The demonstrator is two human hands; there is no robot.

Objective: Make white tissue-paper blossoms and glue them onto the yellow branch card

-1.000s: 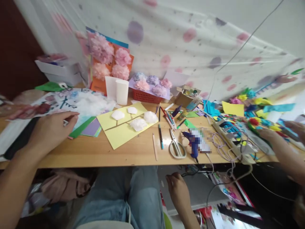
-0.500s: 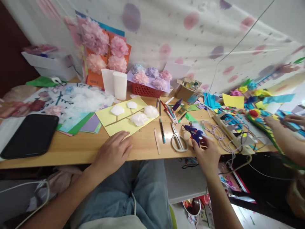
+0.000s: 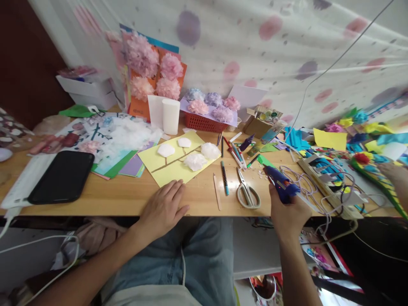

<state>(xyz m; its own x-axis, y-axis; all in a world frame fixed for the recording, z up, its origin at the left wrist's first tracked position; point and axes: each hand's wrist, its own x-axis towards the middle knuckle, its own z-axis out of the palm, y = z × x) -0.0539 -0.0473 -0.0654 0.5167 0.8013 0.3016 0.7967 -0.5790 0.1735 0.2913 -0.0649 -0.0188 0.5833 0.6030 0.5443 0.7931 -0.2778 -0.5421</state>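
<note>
My right hand (image 3: 289,214) is wrapped round the handle of a blue hot glue gun (image 3: 280,182), its nozzle pointing up and left over the table. My left hand (image 3: 165,204) lies flat at the table's front edge, fingers stretched toward the near corner of a yellow sheet (image 3: 153,163). On that sheet are a brown branch line, two flat white paper shapes (image 3: 166,150) and two fluffy white tissue flowers (image 3: 195,162). Scissors (image 3: 247,193), a teal-ended marker (image 3: 225,178) and a wooden stick (image 3: 217,191) lie between my hands.
A black phone (image 3: 62,176) rests at the left. Behind stand a red basket (image 3: 204,123) of tissue flowers and a white roll (image 3: 171,117). At the right are a power strip (image 3: 331,187) with tangled cords and another person's hand (image 3: 393,172).
My right hand has lifted the glue gun from the table and turned it, with a firmer grip. My left hand stays near the yellow sheet. The view has shifted slightly left.
</note>
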